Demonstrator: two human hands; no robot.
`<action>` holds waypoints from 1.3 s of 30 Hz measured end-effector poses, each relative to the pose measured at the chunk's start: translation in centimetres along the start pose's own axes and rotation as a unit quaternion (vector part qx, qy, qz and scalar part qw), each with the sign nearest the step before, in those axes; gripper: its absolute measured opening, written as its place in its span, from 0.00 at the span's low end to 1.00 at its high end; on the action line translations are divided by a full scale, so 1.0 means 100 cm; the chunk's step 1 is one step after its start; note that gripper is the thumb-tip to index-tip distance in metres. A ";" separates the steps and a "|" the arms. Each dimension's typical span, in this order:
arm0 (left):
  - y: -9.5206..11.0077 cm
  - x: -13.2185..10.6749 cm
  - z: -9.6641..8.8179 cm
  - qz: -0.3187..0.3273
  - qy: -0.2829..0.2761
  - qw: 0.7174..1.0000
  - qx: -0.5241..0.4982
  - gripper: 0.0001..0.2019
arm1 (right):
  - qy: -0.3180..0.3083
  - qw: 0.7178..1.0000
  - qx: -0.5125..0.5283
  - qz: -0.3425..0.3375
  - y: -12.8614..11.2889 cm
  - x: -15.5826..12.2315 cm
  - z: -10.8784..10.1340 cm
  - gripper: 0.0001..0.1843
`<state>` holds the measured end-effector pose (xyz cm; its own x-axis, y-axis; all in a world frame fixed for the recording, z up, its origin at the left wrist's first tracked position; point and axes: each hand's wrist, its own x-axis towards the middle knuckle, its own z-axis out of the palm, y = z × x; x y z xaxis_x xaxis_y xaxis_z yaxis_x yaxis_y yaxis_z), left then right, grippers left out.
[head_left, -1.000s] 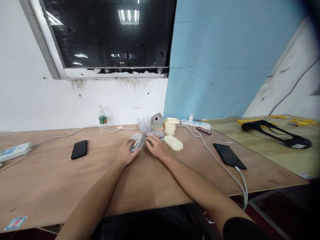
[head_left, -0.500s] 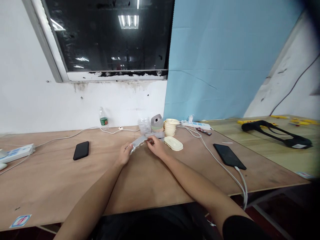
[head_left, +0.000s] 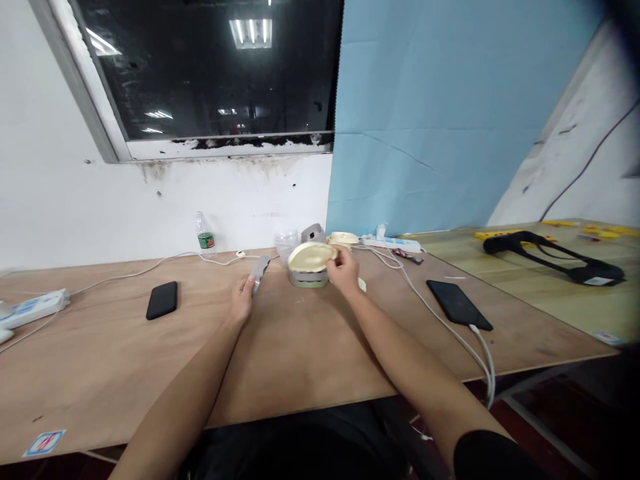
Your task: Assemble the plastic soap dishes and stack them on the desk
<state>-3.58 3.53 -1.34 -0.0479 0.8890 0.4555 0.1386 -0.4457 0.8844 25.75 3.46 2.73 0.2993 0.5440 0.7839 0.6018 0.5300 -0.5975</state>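
My left hand [head_left: 243, 299] rests on the wooden table [head_left: 280, 347] and is closed on a thin grey scalloped plastic piece [head_left: 259, 271], held on edge. My right hand [head_left: 345, 271] pinches a cream oval lid [head_left: 311, 256], tilted just above a small grey and green box [head_left: 308, 277]. Behind them stand a stack of cream lids [head_left: 344, 239], a grey part [head_left: 314, 233] and a clear plastic cup [head_left: 286, 244].
A black phone [head_left: 162, 299] lies to the left and a second phone [head_left: 459, 305] on a white cable to the right. A small water bottle [head_left: 205, 235], two power strips [head_left: 31, 307] [head_left: 395, 245] and a black strap-like object [head_left: 553, 256] are also there.
My right hand let go of the grey piece, picked up the cream lid from the table and raised it over the small box. My left hand keeps the grey piece, now turned on edge.
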 end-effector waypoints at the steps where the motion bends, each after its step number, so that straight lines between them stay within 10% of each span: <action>1: 0.001 0.000 0.000 0.009 0.002 1.000 0.016 0.25 | 0.032 0.999 -0.001 0.024 0.011 0.009 -0.011 0.18; 7: 0.005 -0.003 0.001 0.068 0.001 0.993 0.097 0.21 | 0.117 0.982 -0.069 0.133 0.072 0.027 -0.072 0.09; 12: 0.004 -0.005 -0.001 0.090 -0.014 0.986 0.140 0.19 | 0.117 0.983 -0.107 0.090 0.084 0.021 -0.089 0.03; 26: -0.005 -0.015 0.010 0.093 -0.043 0.976 0.190 0.17 | -0.175 0.968 -0.180 0.013 0.061 0.003 -0.066 0.21; 39: 0.006 -0.011 0.009 0.154 -0.092 0.943 0.280 0.19 | -0.077 0.976 -0.200 -0.038 0.040 0.001 -0.045 0.23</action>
<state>-2.51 2.35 -1.40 0.2445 0.7524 0.6117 0.6211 -0.6059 0.4971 31.52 2.75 1.17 0.1459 0.6204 0.7706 0.8684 0.2929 -0.4002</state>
